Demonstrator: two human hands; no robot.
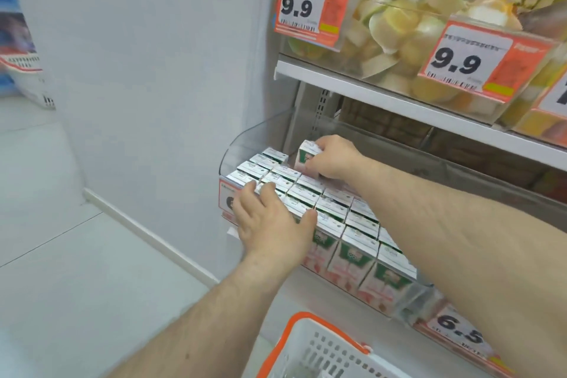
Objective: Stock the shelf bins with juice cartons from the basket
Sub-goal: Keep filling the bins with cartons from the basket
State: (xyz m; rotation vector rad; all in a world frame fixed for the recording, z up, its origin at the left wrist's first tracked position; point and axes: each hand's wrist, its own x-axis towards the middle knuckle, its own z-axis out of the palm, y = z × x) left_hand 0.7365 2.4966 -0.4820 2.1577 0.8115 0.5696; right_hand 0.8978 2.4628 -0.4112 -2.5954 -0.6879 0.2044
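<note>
Head view, only cam I've got. My right hand (329, 159) is up at the back-left of the clear shelf bin (245, 144), fingers curled round one juice carton (306, 155), which sits tilted, raised above the rows around it. My left hand (270, 218) lies flat w/ fingers straight and spread, palm down, resting on the tops of the packed cartons (334, 209) near the bin's front-left corner; it holds nothing.

Bin is nearly full: cartons stand upright in tight rows, silver-white tops showing, green and pink faces visible thru the clear front wall. Held carton is at the back row, touching its neighbours on the near side as far as I can tell.

Below, at the bottom edge, the basket (310, 344) shows: white plastic w/ slotted walls and orange rim/handle. Can't tell what's inside, too little in view.

Price tag (460, 334) reading 6.5 hangs on the shelf edge right of the bin; a 2nd tag on the bin's front-left is mostly hidden behind my left hand.

Upper shelf (352, 92) carries clear tubs of cut fruit (395, 24) w/ two orange 9.9 tags (306, 6) clipped in front. White wall panel to the left, pale floor (61, 239) beneath it.
</note>
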